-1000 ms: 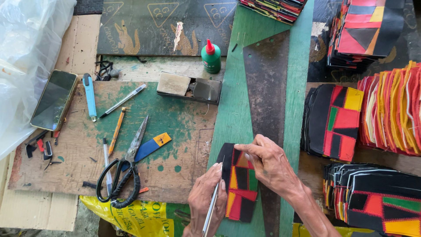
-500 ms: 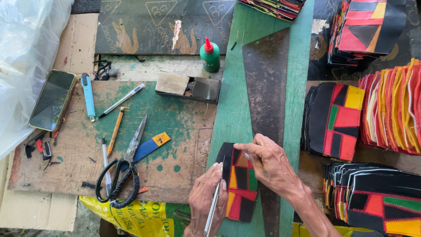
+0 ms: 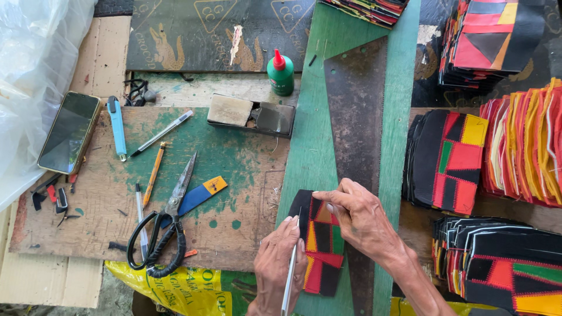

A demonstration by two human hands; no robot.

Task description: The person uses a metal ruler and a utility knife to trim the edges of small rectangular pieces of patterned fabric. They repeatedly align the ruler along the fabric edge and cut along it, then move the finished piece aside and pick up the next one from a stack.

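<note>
My left hand (image 3: 276,264) grips a thin white pen (image 3: 290,275), its tip against the left edge of a patchwork piece (image 3: 322,243) of black, red, yellow and green. My right hand (image 3: 360,219) presses down on that piece, fingers spread over its top. The piece lies on a green board (image 3: 310,146) beside a long rusty triangular metal blade (image 3: 357,111).
Black-handled scissors (image 3: 167,225), pencils, a blue cutter (image 3: 117,126), a phone (image 3: 70,131) and a sharpening block (image 3: 252,114) lie on the wooden board at left. A green glue bottle (image 3: 281,73) stands behind. Stacks of patchwork pieces (image 3: 448,158) fill the right side.
My hands and the patchwork piece stay in nearly the same place; the pen has shifted only slightly along the piece's left edge.
</note>
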